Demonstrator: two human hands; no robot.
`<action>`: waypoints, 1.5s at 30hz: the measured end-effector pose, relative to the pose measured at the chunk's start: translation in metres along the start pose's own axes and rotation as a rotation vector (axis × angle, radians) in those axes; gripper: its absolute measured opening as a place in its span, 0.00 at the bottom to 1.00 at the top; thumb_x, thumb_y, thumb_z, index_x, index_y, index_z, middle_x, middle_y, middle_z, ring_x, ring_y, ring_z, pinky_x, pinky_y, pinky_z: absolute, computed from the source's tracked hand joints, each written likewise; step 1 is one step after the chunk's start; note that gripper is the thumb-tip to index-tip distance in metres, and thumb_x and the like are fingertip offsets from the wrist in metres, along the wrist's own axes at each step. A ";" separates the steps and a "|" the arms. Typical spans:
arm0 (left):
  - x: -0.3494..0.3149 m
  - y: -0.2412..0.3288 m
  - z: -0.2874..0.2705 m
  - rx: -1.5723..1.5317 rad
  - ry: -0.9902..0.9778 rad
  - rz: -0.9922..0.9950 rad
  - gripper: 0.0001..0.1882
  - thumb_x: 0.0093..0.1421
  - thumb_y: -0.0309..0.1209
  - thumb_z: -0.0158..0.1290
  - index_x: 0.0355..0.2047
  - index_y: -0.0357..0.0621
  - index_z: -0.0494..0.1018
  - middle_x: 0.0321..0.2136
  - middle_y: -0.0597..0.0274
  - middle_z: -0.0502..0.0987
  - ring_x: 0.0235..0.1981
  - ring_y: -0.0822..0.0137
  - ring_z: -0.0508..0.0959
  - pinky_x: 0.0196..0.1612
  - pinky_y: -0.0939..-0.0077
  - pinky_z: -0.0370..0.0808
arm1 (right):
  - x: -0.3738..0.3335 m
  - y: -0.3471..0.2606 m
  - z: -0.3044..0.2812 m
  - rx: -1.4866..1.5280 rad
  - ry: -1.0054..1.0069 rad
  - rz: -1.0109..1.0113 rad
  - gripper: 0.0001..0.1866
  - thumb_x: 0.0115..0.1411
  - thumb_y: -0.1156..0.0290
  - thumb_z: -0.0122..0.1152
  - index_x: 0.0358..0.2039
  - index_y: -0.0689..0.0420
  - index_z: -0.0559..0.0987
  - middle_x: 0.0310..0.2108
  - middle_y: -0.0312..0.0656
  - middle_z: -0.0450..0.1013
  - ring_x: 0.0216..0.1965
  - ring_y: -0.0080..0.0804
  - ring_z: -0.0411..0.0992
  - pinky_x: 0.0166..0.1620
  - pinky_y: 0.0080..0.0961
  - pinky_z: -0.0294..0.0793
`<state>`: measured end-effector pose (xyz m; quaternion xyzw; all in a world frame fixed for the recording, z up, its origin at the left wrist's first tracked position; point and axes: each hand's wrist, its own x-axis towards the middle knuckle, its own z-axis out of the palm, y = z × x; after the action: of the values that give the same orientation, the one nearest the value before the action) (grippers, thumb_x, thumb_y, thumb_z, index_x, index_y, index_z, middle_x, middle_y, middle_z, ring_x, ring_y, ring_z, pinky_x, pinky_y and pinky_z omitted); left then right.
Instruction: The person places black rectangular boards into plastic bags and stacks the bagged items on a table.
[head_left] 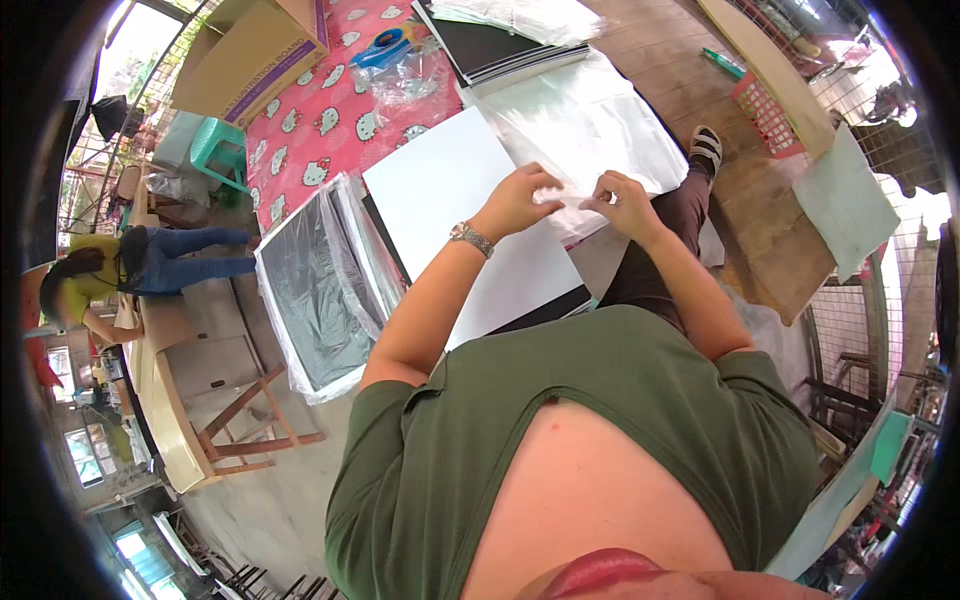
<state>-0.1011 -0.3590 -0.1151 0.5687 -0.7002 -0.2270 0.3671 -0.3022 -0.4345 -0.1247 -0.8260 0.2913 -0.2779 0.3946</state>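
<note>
A stack of clear plastic bags [610, 125] lies in front of me, its near edge between my hands. My left hand [515, 205], with a watch on the wrist, has its fingers curled and closed at the edge of the top plastic bag. Thumb and fingers of my right hand [622, 205] pinch the same edge a little to the right. Under my left forearm is a large white sheet [440, 175] on top of dark boards. Farther left lies a stack of dark boards wrapped in clear plastic [320, 280].
A pink patterned cloth [315, 125] covers the table, with a blue tape dispenser [385, 47] and crumpled plastic [415, 85] on it. Black boards [470, 45] lie at the far side. A cardboard box [250, 65] stands far left; another person [130, 265] is at the left.
</note>
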 end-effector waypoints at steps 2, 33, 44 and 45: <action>0.001 0.004 0.000 0.035 0.087 0.122 0.06 0.47 0.29 0.58 0.26 0.42 0.74 0.31 0.61 0.74 0.37 0.61 0.72 0.41 0.69 0.69 | 0.008 -0.003 -0.009 -0.109 -0.080 -0.143 0.15 0.45 0.69 0.66 0.15 0.60 0.66 0.17 0.39 0.63 0.22 0.32 0.63 0.31 0.27 0.63; -0.031 0.121 -0.063 -0.740 0.197 -0.282 0.08 0.55 0.21 0.53 0.35 0.39 0.68 0.20 0.73 0.68 0.20 0.83 0.64 0.23 0.88 0.61 | 0.041 -0.143 -0.034 -0.056 0.191 -0.398 0.03 0.53 0.79 0.56 0.29 0.64 0.73 0.23 0.39 0.69 0.25 0.26 0.67 0.32 0.20 0.67; -0.089 0.109 -0.103 -1.290 0.450 -0.289 0.09 0.62 0.34 0.45 0.31 0.43 0.70 0.27 0.68 0.73 0.30 0.75 0.72 0.36 0.82 0.69 | 0.052 -0.181 0.010 0.934 -0.892 0.293 0.13 0.59 0.60 0.54 0.33 0.59 0.74 0.25 0.36 0.73 0.23 0.17 0.66 0.30 0.15 0.66; -0.097 0.108 -0.108 -1.346 0.522 -0.333 0.10 0.62 0.36 0.45 0.32 0.43 0.70 0.27 0.67 0.73 0.29 0.75 0.72 0.34 0.80 0.70 | 0.052 -0.180 0.006 0.864 -1.085 0.197 0.14 0.57 0.60 0.56 0.34 0.59 0.75 0.27 0.37 0.74 0.24 0.18 0.67 0.31 0.16 0.67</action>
<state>-0.0771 -0.2280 0.0073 0.3547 -0.2039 -0.5173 0.7517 -0.2151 -0.3744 0.0307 -0.5869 -0.0101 0.1199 0.8007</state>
